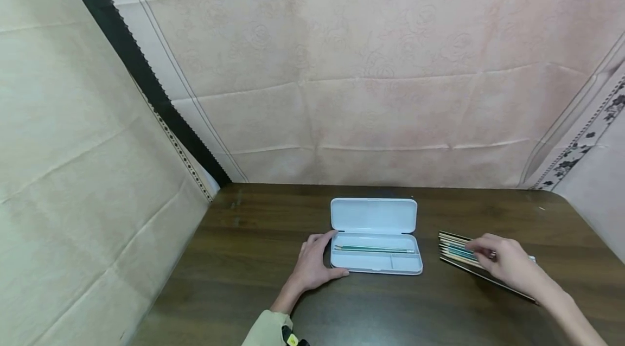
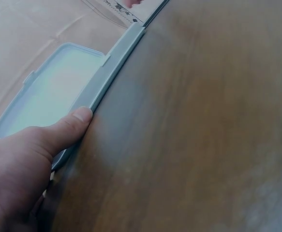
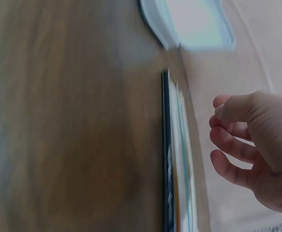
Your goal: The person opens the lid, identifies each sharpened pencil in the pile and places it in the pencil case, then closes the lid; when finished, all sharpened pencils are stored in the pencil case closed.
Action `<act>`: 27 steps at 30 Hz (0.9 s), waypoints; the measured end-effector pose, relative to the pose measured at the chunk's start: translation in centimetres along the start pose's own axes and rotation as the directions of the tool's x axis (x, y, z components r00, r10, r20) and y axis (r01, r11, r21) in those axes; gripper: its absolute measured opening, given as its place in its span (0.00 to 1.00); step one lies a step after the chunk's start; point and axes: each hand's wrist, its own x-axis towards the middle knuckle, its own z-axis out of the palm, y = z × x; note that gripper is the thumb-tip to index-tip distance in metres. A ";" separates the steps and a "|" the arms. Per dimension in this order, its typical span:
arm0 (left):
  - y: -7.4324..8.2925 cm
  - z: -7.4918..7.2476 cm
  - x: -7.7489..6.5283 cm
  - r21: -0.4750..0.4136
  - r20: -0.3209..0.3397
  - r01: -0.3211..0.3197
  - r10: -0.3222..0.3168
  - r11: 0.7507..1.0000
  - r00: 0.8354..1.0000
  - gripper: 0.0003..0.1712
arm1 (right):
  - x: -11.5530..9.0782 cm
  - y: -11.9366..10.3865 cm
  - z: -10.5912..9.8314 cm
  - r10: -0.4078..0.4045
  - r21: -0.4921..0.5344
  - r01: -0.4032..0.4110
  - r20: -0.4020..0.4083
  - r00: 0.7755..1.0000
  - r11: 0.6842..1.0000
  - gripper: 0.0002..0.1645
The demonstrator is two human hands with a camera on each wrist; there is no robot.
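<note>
My left hand (image 1: 314,266) grips the left end of an open light-blue pencil case (image 1: 406,264), with the thumb along its front edge and fingers at the back corner. Inside the case's long compartment lies a green pencil (image 1: 373,249). In the left wrist view the thumb presses on the case's side wall (image 2: 112,67). Above a flat dark-edged box of pencils (image 1: 451,248) to the right hovers my right hand (image 1: 510,264). Its fingers are loosely bent, thumb close to the forefinger, and the right wrist view shows nothing between them, apart from the pencils (image 3: 184,159).
The case's raised lid (image 1: 373,215) leans back toward the wall side. Both things lie on a brown wooden table (image 1: 234,281). Pale patterned cloth (image 1: 366,91) hangs behind the table, and another sheet (image 1: 97,172) hangs at the left.
</note>
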 end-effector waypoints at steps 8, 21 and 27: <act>-0.1 0.0 0.0 0.001 -0.008 0.002 -0.002 1.000 1.000 0.54 | -3.7 1.4 -1.9 0.086 -0.086 -0.084 0.018 0.996 0.993 0.17; 0.0 0.1 0.0 0.001 -0.002 0.007 -0.007 1.000 1.000 0.54 | -7.0 2.1 -3.1 0.127 -0.198 -0.131 -0.033 0.991 0.971 0.30; -0.1 0.1 0.0 0.001 -0.001 0.006 -0.006 1.000 1.000 0.54 | -7.4 2.5 -3.1 0.075 -0.163 -0.080 -0.035 0.997 0.983 0.31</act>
